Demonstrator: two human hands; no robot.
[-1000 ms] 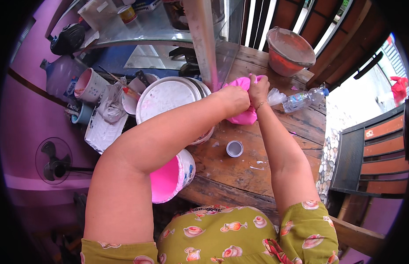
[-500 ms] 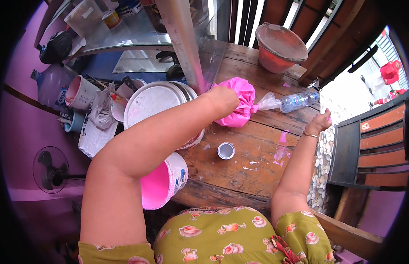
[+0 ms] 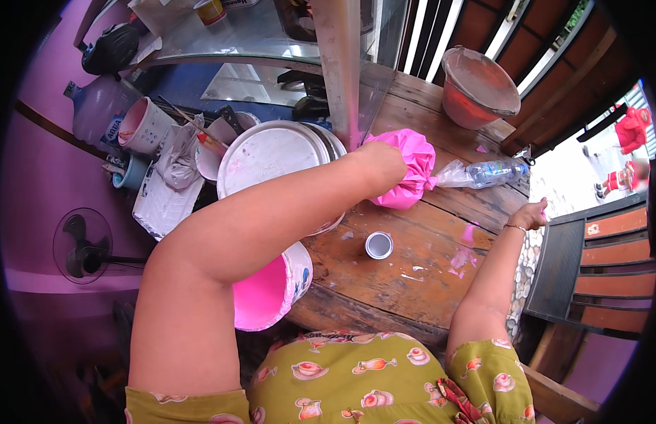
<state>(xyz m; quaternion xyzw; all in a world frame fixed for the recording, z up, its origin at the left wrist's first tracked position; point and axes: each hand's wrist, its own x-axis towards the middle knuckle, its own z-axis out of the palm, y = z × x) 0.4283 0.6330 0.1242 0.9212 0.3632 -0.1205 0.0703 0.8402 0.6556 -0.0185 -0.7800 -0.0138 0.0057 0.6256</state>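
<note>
My left hand reaches across the white lidded bucket and is closed on the near side of a bunched pink bag. Its fingertips are partly hidden. The bag narrows toward the right, where crumpled clear plastic runs up to a clear plastic bottle lying on the wooden table. Past the table's right edge, my right hand is raised with fingers curled together. A bit of pink shows at its fingertips, too small to name. A small grey-white cup stands between my arms.
An open bucket of pink paint is below my left forearm. The lidded bucket stands beside the glass case. A dusty red basin sits at the table's far end. Pink and white spots mark the wooden table. People in red are outside.
The view has shifted, so the table and its things appear farther right. My left hand stays on the pink bag; my right hand stays raised beyond the table edge.
</note>
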